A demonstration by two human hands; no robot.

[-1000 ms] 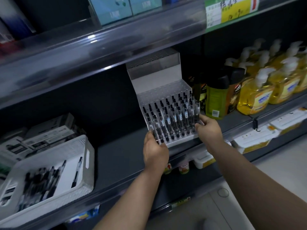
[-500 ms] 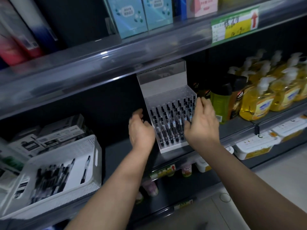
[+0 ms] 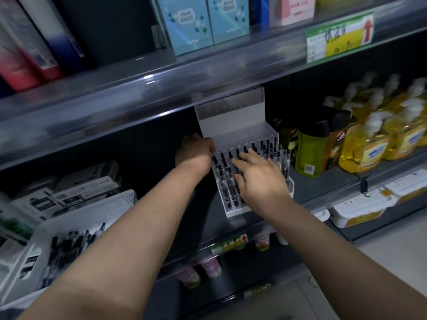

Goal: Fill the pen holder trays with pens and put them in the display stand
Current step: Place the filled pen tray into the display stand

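While the stand [image 3: 233,125] sat on the dark shelf [image 3: 323,183] at the middle of the frame, its front tray [image 3: 235,210] held upright rows of pens [image 3: 225,172]. With fingers spread, the right hand [image 3: 258,179] lay flat over the pen tops. At the stand's left side, the left hand [image 3: 195,150] curled against its wall; whether it gripped could not be told. More pens lay in a white basket [image 3: 99,213] at lower left.

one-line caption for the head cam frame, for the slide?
Left hand steadies the white display stand while the right hand rests flat on its pens.
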